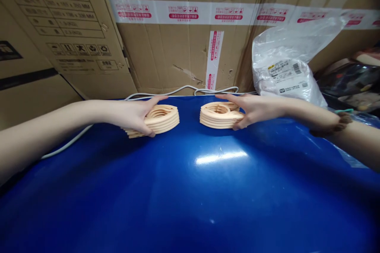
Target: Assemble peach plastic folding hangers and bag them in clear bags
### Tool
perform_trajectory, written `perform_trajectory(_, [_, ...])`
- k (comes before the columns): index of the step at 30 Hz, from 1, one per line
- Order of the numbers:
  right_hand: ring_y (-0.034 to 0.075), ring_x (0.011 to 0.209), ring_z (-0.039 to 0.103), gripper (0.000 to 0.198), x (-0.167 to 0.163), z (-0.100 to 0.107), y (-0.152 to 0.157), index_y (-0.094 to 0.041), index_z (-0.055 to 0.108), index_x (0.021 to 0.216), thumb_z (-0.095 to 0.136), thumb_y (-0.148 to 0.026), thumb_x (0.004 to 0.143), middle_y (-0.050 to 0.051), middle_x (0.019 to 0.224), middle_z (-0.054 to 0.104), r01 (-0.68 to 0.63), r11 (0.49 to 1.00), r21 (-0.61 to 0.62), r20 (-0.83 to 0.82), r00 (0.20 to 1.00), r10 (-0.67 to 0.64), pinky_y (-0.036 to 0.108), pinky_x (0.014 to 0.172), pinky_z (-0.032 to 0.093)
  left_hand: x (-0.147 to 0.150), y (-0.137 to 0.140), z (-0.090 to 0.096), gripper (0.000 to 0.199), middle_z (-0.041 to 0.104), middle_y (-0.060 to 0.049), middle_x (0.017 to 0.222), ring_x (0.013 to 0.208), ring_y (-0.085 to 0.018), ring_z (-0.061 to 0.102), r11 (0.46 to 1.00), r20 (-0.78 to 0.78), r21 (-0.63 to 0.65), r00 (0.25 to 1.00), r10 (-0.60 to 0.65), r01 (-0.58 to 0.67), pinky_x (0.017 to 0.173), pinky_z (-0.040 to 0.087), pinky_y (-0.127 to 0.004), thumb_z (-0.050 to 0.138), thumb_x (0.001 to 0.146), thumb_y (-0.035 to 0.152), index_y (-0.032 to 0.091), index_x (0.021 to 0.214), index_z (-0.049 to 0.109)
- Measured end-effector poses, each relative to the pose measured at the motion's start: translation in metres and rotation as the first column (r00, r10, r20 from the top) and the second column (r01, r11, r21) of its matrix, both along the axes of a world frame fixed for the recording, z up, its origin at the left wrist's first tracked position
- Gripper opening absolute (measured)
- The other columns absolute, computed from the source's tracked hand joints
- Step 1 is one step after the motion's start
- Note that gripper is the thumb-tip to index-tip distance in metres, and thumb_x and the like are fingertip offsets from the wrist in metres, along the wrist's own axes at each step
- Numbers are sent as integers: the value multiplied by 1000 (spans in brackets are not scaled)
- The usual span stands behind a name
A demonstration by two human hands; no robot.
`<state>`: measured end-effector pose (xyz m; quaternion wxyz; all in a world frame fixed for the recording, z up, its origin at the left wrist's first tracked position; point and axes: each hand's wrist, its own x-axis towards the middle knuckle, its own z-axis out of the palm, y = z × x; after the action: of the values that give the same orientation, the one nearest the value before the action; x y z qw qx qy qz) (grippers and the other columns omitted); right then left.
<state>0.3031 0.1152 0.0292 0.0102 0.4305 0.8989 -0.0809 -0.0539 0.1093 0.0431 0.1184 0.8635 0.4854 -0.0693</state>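
Observation:
Near the back of the shiny blue tabletop, two stacks of flat, beige looped pieces lie apart from each other. Around the outer end of the left stack (166, 121), my left hand (135, 116) is closed, thumb on the near side and a finger along the far side. My right hand (253, 108) grips the outer end of the right stack (218, 120) in the same way. Both stacks show round openings on top and several layers at the side. What the pieces are I cannot make out, and my palms partly hide their outer ends.
Cardboard boxes (166, 55) with printed tape stand behind the blue tabletop (178, 189). A white cable (68, 142) runs along the back and left edge. At the back right sits a clear plastic bag (285, 67) with labels. More clear plastic lies by my right forearm.

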Motion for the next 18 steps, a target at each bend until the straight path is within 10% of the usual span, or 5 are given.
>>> perform_trajectory(10, [33,116,62,109,-7,-2,14,-16,16,158,74,-45,70,14,142,56,-45,999,-23,-18,999,45,41,92,52,43,17,3,119,64,-10,132,117,-31,61,986,-9,-99,991,-134,132,90,49,-31,69,66,43,20,158,-3])
perform_trajectory(18, [32,114,63,109,-7,-3,19,-16,17,158,75,-42,68,13,140,59,-57,998,-25,-35,998,56,41,92,52,45,24,5,120,44,-13,151,126,-30,54,989,-43,-99,992,-118,114,96,46,-29,68,66,44,21,157,-7])
